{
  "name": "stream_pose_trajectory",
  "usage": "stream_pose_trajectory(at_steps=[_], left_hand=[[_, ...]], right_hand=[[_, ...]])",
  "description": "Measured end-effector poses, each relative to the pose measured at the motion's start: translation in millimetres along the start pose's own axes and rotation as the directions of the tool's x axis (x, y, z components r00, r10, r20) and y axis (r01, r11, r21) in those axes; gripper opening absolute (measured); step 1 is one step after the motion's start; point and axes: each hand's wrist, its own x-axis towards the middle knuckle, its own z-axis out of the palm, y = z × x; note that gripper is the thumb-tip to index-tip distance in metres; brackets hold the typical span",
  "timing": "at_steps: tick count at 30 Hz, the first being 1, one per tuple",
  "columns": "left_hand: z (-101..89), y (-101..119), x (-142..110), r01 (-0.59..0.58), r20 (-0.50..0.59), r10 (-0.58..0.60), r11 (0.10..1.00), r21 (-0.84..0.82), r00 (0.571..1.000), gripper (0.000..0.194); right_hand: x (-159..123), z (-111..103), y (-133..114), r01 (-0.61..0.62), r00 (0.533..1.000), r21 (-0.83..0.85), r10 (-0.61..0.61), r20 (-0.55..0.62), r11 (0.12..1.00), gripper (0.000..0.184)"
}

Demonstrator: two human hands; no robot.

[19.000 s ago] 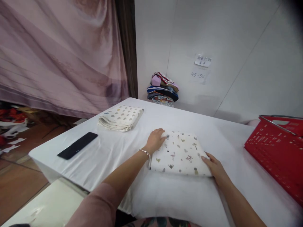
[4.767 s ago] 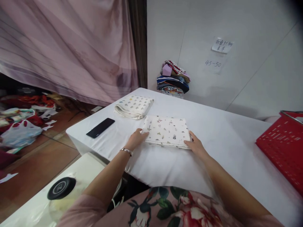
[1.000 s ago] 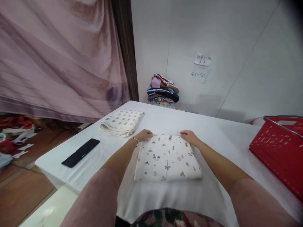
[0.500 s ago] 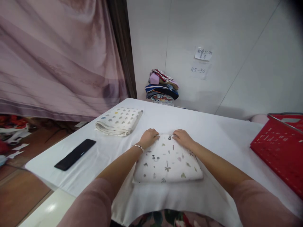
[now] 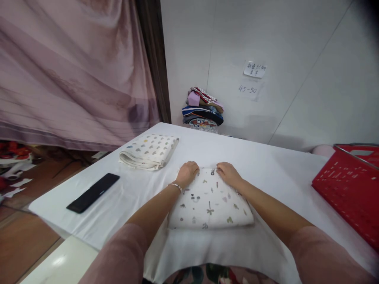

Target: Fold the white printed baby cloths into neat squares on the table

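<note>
Folded cloth point(image 5: 209, 203), white, printed

Location: on table point(image 5: 266, 169), wearer's side. Left hand point(image 5: 188, 172) and right hand point(image 5: 227, 172): half-closed, fingers curled at its far edge; pinching or pressing, I cannot tell. I would work both sides evenly, edge straight, layers flat.

Makeshift textile workroom, apparently.
Folded printed cloth point(image 5: 211, 203) lies on a white table point(image 5: 237, 152); stacked fabrics point(image 5: 203, 111) and handwritten notices point(image 5: 248, 89) show beyond the table, a draped curtain point(image 5: 79, 71) left of it, a red basket point(image 5: 351, 191) at its right end.
</note>
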Motion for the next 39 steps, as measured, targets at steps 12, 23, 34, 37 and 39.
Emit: stream_pose_trajectory(at_steps=[12,23,34,37,39], left_hand=[[-1.1,5.3,-0.2,0.103,0.086,-0.110,0.992,0.077,0.990,0.020],[-1.8,7.7,3.8,0.327,0.124,-0.335,0.942,0.079,0.934,0.020],[-4.6,19.9,3.6,0.207,0.052,-0.211,0.976,0.074,0.976,0.026],[0.2,27.6,-2.7,-0.018,0.042,0.015,0.995,0.094,0.999,0.029],[6.5,29.0,-7.8,-0.048,0.093,0.037,0.991,0.124,0.995,0.036]], right_hand=[[3.4,-4.3,-5.2,-0.094,0.995,-0.008,0.094,0.038,0.996,0.010],[14.5,6.0,-3.7,-0.255,0.950,-0.098,0.268,0.159,0.962,0.013],[16.1,9.8,-5.3,-0.248,0.947,-0.147,0.272,0.170,0.957,0.024],[17.1,10.0,-5.3,-0.238,0.950,-0.161,0.264,0.165,0.958,0.026],[18.0,8.5,-7.1,-0.228,0.953,-0.170,0.256,0.163,0.959,0.026]])
